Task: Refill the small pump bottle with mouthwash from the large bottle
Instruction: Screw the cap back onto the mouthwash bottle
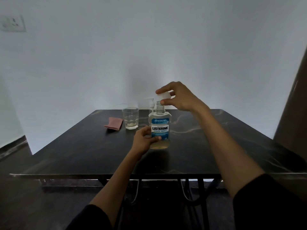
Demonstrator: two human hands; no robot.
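Observation:
The large clear mouthwash bottle point(160, 128) with a blue label stands upright near the middle of the dark table point(216, 138); a little pale liquid lies at its bottom and its neck is uncapped. My left hand point(143, 140) grips its lower left side. My right hand point(179, 97) holds the white cap point(163, 95) just above the neck. The small pump bottle point(151, 104) stands behind the large bottle, mostly hidden, with its white pump head showing.
A clear drinking glass point(130, 117) stands left of the large bottle. A folded pink cloth point(113, 124) lies further left. A wall rises close behind the table. A dark upright surface point(292, 105) stands at the right edge.

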